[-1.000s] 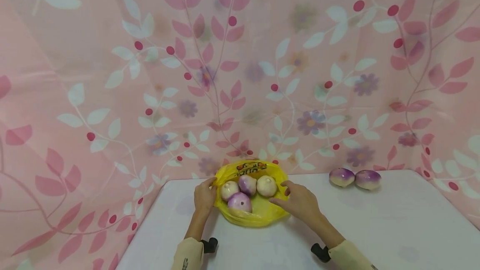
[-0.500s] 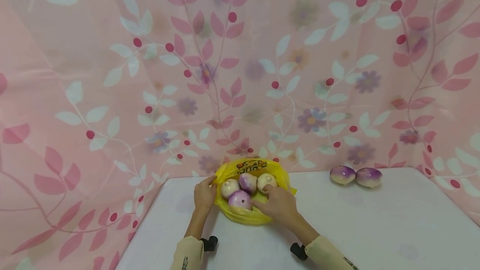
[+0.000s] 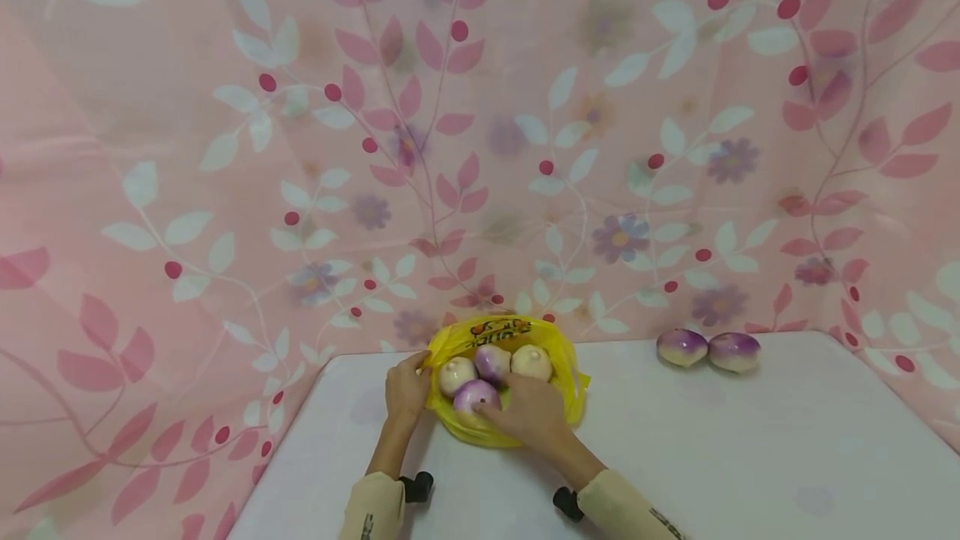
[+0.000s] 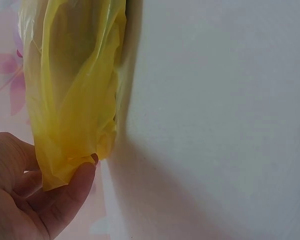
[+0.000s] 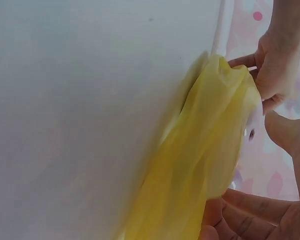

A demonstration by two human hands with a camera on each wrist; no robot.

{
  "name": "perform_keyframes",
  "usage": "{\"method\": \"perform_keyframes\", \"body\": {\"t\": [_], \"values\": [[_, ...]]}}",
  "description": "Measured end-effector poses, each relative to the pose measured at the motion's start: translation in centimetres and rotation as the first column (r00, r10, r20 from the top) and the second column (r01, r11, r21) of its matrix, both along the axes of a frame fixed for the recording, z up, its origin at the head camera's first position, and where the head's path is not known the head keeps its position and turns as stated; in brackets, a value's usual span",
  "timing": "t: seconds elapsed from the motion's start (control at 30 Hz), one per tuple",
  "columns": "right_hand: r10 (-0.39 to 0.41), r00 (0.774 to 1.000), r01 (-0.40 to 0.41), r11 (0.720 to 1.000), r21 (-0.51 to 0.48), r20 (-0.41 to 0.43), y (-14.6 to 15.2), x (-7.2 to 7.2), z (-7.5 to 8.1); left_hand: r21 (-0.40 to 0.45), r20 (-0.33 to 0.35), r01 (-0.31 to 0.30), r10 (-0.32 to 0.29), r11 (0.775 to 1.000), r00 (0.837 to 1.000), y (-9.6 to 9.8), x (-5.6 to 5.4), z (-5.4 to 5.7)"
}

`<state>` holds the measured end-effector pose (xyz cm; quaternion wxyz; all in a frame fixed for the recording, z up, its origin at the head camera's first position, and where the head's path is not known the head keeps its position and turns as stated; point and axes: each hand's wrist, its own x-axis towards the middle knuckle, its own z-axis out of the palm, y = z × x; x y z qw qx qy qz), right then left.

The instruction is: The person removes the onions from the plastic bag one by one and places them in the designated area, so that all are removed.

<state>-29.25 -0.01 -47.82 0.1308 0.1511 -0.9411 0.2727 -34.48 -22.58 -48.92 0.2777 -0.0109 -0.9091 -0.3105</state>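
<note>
A yellow plastic bag lies open on the table with several purple-and-white turnips inside, among them a front purple turnip and a pale turnip at the back right. My left hand pinches the bag's left edge; the left wrist view shows the bag's film between thumb and fingers. Over the bag's mouth, my right hand reaches in, its thumb at the front turnip. Its fingers are spread apart from the thumb in the right wrist view; in the head view their tips are hidden.
Two more turnips, a left one and a right one, sit side by side near the white table's back edge on the right. A pink floral curtain hangs behind the table.
My right hand has left the bag's right edge and moved left over the bag's mouth to the front turnip. My left hand keeps its place on the left edge.
</note>
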Motion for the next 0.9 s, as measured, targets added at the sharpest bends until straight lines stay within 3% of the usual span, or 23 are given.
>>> {"method": "perform_keyframes", "body": {"t": [0.17,0.5,0.9], "values": [[-0.008,1.0,0.009,1.0,0.021,-0.02,-1.1,-0.1,0.0,-0.002,0.012,-0.006,0.006,1.0,1.0,-0.1,0.0,0.1],[-0.119,0.993,0.119,0.99,0.078,-0.002,-3.0,0.1,-0.4,0.003,0.027,-0.012,0.012,1.0,1.0,-0.2,-0.1,-0.1],[-0.179,0.981,0.185,0.978,0.094,-0.072,-4.0,0.1,-1.1,-0.009,-0.011,-0.012,0.012,1.0,1.0,-0.1,-0.1,-0.2]]}}
